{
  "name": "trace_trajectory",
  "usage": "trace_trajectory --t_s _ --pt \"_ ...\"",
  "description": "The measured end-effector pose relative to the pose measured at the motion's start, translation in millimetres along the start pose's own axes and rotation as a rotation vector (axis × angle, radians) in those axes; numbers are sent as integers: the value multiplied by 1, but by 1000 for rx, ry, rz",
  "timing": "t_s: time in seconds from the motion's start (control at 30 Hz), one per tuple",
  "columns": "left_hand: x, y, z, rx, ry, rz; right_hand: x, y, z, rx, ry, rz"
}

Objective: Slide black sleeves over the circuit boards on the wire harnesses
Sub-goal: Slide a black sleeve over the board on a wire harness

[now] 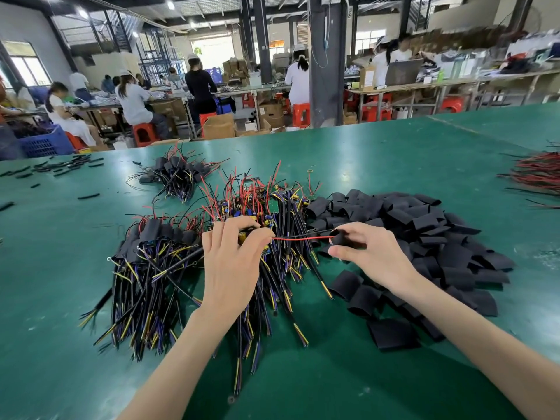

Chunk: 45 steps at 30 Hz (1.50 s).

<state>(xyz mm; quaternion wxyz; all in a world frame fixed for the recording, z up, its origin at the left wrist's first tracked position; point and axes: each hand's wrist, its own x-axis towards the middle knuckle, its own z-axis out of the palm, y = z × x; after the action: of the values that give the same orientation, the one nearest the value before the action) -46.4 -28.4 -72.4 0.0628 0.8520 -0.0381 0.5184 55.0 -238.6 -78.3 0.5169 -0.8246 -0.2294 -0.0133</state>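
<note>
My left hand (231,262) grips a circuit board (249,235) with a yellow capacitor, held just above the pile of bare harnesses (266,207). Red and black wires (303,237) stretch from that board rightward into a black sleeve (341,237), which my right hand (368,253) pinches between thumb and fingers. The wire ends sit inside the sleeve's mouth; the board itself is outside it. A big heap of loose black sleeves (424,237) lies to the right. Sleeved harnesses (151,247) are piled at the left.
A second bunch of sleeved harnesses (175,174) lies further back on the green table (363,374). Red and black wires (536,174) lie at the right edge, small black tube pieces (66,165) at the far left. Other people work at benches beyond the table.
</note>
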Motion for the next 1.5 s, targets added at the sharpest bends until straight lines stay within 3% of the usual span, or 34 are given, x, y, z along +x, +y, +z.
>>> trace_trajectory --t_s 0.27,0.53,0.77,0.93,1.03,1.2,1.37,1.5 --pt "0 0 -1 -48 -4 1 -1 -1 -3 166 -35 -10" --pt "0 0 1 -30 -61 -8 -4 -4 0 -44 -7 -166" --pt "-4 9 8 -94 -327 39 -11 -5 8 -519 25 -523" --pt "-12 26 14 -321 -520 10 -16 -11 18 -581 66 -646" --pt "-8 31 14 -354 -465 17 -18 -11 19 -517 43 -577" --pt "-3 29 10 -346 -465 -127 -18 -13 18 -445 76 -513" --pt "-6 26 8 -87 -361 -9 -18 -14 16 -418 58 -544" --pt "-9 24 10 -76 -344 -15 -18 -13 15 -430 57 -590"
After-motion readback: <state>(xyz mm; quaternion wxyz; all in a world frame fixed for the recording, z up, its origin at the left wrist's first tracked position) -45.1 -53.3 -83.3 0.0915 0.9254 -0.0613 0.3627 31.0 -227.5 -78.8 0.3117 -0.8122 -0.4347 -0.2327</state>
